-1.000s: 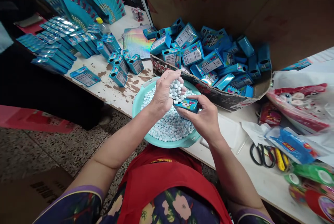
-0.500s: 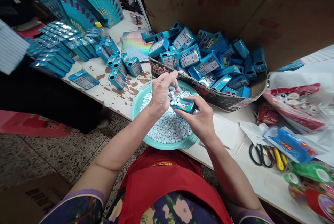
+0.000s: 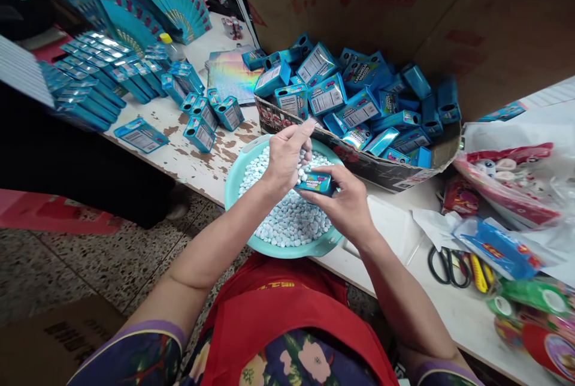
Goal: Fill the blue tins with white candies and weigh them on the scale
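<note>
The small blue oblong box (image 3: 317, 183) you hold looks smooth and glossy, like printed metal; your round turquoise plastic bowl (image 3: 232, 185) has a smooth, soft sheen, and the small rounded white sweets (image 3: 291, 224) look matt. The brown cardboard panel (image 3: 359, 8) is dull, the white tabletop (image 3: 209, 170) is rough with flaked patches, and your red cloth apron (image 3: 287, 317) is matt

Dim, uneven light, probably overhead: white highlights on tops of glossy blue rectangular tins (image 3: 96, 50), left beyond the hands. Left hand (image 3: 290, 155) and right hand (image 3: 348, 200) fairly sharp. Tall brown cardboard panel (image 3: 350, 20) behind them shaded. Rainbow glare on shiny silver sheets (image 3: 231, 77), left. Wide-angle stretch; round red plastic packaging (image 3: 545, 341), far right, smeared.
</note>
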The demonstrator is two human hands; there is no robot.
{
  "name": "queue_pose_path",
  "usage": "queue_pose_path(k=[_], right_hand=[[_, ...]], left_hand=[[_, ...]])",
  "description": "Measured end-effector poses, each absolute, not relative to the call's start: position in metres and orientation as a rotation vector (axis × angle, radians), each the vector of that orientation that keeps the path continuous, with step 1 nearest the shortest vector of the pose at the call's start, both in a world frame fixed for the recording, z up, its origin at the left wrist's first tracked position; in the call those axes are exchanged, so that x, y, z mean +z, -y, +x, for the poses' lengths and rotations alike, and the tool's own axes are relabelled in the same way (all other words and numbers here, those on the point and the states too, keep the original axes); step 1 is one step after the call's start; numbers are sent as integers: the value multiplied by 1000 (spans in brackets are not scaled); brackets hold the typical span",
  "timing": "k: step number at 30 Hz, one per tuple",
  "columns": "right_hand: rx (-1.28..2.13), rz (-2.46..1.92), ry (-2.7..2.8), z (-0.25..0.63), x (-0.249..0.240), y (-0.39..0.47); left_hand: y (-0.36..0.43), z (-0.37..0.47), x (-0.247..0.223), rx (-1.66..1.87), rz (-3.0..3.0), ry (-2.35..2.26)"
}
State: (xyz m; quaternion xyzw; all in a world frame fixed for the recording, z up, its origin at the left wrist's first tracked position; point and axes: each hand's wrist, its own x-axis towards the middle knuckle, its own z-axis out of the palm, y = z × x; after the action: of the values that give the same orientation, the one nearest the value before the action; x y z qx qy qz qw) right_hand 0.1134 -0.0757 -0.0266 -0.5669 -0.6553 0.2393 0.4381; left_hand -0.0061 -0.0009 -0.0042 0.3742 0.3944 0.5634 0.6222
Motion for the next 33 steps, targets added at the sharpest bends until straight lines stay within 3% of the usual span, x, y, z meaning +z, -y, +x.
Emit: queue_pose_path(k=[33], right_hand=[[623,-1326,1494,98,-46,82]], left_hand=[[15,-19,-6,1426,930,-923]])
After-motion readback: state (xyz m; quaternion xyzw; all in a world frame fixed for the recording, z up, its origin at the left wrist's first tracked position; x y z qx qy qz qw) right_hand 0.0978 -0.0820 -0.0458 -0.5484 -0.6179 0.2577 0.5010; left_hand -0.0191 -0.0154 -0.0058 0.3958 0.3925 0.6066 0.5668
